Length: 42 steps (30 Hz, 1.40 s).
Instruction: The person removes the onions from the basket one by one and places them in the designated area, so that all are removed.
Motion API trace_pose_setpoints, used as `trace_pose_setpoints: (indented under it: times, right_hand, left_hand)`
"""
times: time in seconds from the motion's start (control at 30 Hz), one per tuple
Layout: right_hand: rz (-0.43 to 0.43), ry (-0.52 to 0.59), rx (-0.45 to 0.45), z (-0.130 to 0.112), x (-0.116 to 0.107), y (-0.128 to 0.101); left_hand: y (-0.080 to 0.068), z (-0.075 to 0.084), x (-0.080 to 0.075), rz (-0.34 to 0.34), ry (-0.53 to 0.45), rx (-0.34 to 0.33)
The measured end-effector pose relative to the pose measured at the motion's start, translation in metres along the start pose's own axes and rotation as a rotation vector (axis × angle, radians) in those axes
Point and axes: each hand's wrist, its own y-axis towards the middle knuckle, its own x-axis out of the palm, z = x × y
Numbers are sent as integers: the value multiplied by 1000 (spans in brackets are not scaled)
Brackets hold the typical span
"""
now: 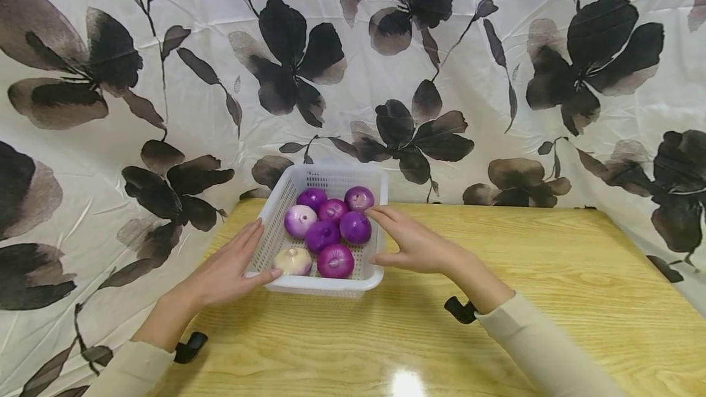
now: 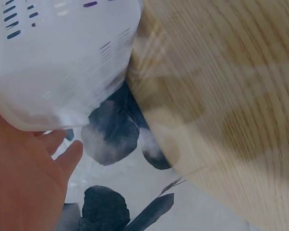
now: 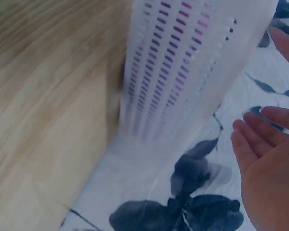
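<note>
A white plastic basket [image 1: 325,283] with slotted walls holds several onions, most of them purple, such as the purple onion [image 1: 335,261] near its front wall. One pale onion [image 1: 293,261] lies in the front left corner. My left hand [image 1: 228,268] is at the basket's left side, fingers extended along the wall and thumb at the front corner of the rim. On the other side, my right hand [image 1: 416,241] has its fingers and thumb spread beside the right rim. The right wrist view shows those fingers straight, holding nothing.
The basket stands at the back left of a wood-grain table [image 1: 524,280]. Behind and beside the table hangs a white cloth [image 1: 353,109] with dark flowers. A black wrist mount [image 1: 190,348] shows below the left wrist, another black mount [image 1: 460,310] by the right.
</note>
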Motion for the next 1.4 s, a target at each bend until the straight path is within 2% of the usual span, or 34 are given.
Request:
trace_pose_setpoints:
  times: [0.17,0.37,0.57,0.7,0.8,0.93,1.17,1.4]
  right_hand:
    - [-38,21,-18,-5,8,10]
    - [-70,63,2,-8,17,20]
    - [-143,85,16,-16,28,34]
    - [-199,10,33,-22,32,45]
    - [-237,-78,81,-26,36,51]
    - [-250,-163,132,-30,43,58]
    - [-244,-335,143,-32,60,66]
    - [-269,-417,168,-35,66,70]
  left_hand:
    - [-1,-1,1,-16,-20,-25]
    - [2,0,0,-36,-58,-51]
    - [2,0,-5,-63,-65,-77]
    - [2,1,-9,-80,-63,-84]
    - [3,3,-11,-93,-58,-93]
    - [4,5,-8,-103,-54,-103]
    - [5,6,-1,-92,-61,-115]
    - [4,5,-2,-95,-65,-121]
